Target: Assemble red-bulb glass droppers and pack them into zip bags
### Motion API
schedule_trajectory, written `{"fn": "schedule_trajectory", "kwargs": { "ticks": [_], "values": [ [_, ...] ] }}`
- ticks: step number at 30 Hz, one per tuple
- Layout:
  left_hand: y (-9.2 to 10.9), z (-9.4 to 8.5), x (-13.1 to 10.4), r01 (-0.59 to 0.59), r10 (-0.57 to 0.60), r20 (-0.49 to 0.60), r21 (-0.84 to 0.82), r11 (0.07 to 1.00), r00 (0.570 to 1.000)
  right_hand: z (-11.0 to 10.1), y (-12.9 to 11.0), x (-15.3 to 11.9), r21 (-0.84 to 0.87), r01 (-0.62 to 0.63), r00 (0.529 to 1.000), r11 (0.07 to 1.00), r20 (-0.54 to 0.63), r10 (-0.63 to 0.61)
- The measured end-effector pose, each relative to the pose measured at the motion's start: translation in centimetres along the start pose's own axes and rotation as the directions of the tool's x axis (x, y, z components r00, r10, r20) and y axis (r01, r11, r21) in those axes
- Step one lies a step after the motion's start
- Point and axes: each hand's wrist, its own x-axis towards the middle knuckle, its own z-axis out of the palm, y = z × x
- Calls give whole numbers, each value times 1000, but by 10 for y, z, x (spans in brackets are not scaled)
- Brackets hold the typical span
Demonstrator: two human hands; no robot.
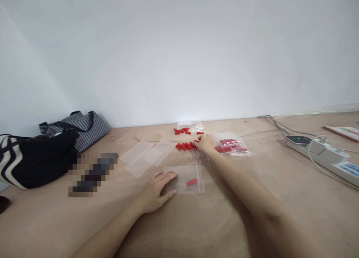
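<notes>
My left hand [161, 188] lies with fingers spread on a clear zip bag [186, 172], holding it against the table. Inside that bag is one dropper [192, 181] with a red bulb and a thin clear stem. Farther off, my right hand [204, 143] pinches the red bulb of a dropper [196, 140] at the right end of a row of similar droppers [183, 146]; its fingertips are partly hidden. Just right of this hand, zip bags filled with droppers [230, 148] lie stacked. Flat, unfilled zip bags [137, 158] overlap beyond my left hand.
Loose red bulbs or droppers [181, 130] lie near the wall by another clear bag [189, 124]. A power strip [331, 157] with cables stands at right, near a flat board [343, 132]. At left are a black bag [45, 160], a striped bag [92, 129] and a pixelated dark object [94, 174].
</notes>
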Motion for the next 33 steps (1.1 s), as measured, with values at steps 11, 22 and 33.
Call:
{"fn": "schedule_trajectory", "kwargs": {
  "ticks": [11, 22, 33],
  "values": [
    [1, -1, 0, -6, 6, -11, -14, 1000, 1000, -16, 13, 10, 427, -26, 999, 904, -20, 39],
    [-2, 0, 2, -15, 15, -9, -16, 1000, 1000, -48, 55, -69, 831, -99, 993, 548, 45, 111],
    [-5, 2, 1, -25, 25, -10, -11, 1000, 1000, -30, 48, -91, 909, -216, 970, 357, 159, 182]
  ]
}}
